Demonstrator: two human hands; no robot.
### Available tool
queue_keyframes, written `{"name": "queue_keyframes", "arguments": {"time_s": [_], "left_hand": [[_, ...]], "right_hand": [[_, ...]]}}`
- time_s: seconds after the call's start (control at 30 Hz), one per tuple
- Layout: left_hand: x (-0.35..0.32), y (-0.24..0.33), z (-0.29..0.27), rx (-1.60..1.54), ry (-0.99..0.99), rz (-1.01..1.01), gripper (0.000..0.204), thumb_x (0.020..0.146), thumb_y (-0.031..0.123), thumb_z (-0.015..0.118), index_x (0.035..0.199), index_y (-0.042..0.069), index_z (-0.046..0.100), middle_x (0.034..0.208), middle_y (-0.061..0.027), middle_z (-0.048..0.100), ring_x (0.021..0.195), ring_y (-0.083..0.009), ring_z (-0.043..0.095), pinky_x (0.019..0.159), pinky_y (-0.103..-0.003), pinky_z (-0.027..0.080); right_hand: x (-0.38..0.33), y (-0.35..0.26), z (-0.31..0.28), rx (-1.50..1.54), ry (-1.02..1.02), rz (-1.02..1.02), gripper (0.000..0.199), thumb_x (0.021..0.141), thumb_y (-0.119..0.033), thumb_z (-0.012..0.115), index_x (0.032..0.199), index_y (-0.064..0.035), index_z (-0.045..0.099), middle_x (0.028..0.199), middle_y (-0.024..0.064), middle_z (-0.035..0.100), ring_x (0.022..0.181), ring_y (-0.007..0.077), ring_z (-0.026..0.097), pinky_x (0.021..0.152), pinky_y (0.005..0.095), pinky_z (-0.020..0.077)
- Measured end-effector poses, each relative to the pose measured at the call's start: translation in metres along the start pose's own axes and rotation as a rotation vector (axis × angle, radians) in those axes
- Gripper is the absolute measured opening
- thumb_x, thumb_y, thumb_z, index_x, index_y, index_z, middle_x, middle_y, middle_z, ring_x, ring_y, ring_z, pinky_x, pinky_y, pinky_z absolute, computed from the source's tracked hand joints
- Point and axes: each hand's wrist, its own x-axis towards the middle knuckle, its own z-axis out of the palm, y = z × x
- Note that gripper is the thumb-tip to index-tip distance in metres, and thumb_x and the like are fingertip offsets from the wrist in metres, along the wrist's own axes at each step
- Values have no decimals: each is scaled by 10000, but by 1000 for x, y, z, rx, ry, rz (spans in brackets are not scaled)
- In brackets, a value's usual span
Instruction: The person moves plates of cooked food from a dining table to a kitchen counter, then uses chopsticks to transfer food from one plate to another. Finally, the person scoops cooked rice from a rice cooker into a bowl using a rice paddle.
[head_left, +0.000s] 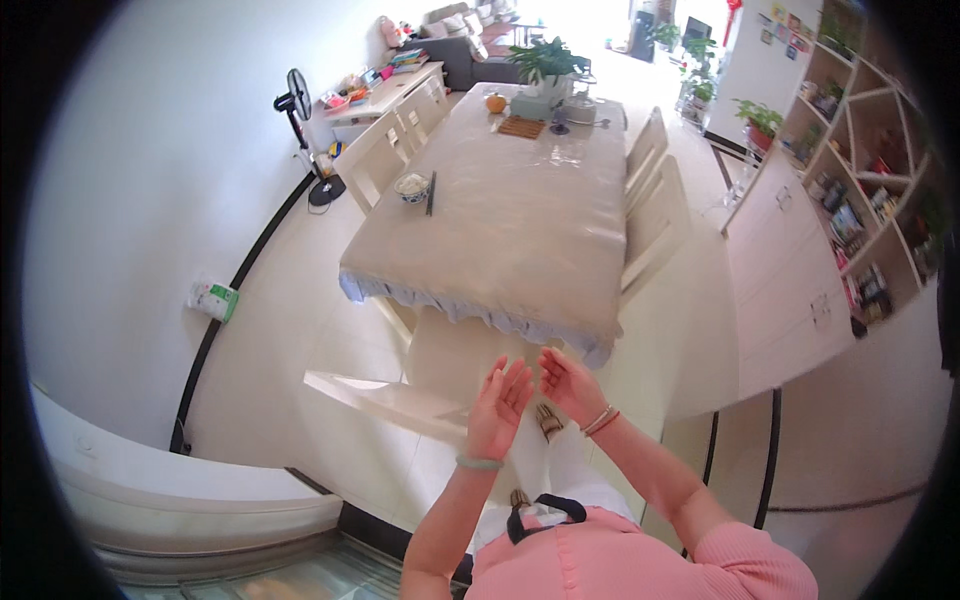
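So, had left hand (497,410) and right hand (570,388) out near the chair (385,401), with fingers loosely open on both, saw bowl (413,198) beside chopsticks (431,194) on the table (500,240).

A black pedestal fan (297,95) stands by the white wall (140,180); a leafy, red-potted plant (760,118) stands near a pale wooden cabinet (785,240).

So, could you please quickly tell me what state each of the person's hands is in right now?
Left hand: open, palm turned up, holding nothing.
Right hand: open, fingers slightly curled, holding nothing.
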Motion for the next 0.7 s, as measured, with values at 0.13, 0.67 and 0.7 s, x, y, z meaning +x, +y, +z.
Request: {"name": "queue_keyframes", "arguments": {"time_s": [0.13, 0.67, 0.7], "left_hand": [[108, 28, -10, -72, 60, 102, 372, 1028, 253, 450, 1376, 122, 433, 1391, -93, 501, 1261, -224, 506, 1069, -375, 433], [472, 178, -83, -151, 394, 403, 565, 994, 187, 526, 1476, 113, 241, 1385, -177, 435, 1259, -291, 481, 1069, -424, 430], [487, 187, -90, -143, 397, 410, 593, 991, 174, 526, 1487, 121, 206, 1381, -183, 430, 1261, -296, 476, 1069, -431, 429]], "right_hand": [[128, -27, 14, -71, 57, 50, 190, 964, -241, 585, 1044, -77, 639, 927, 32, 679, 764, 122, 615, 690, 273, 517], [597, -48, 97, -977, 154, 28, 413, 833, -251, 707, 1117, 23, 585, 940, 123, 684, 818, 172, 660, 702, 301, 541], [617, -46, 101, -1094, 157, 3, 453, 818, -252, 718, 1137, 36, 574, 944, 141, 684, 838, 193, 669, 716, 320, 548]]}}
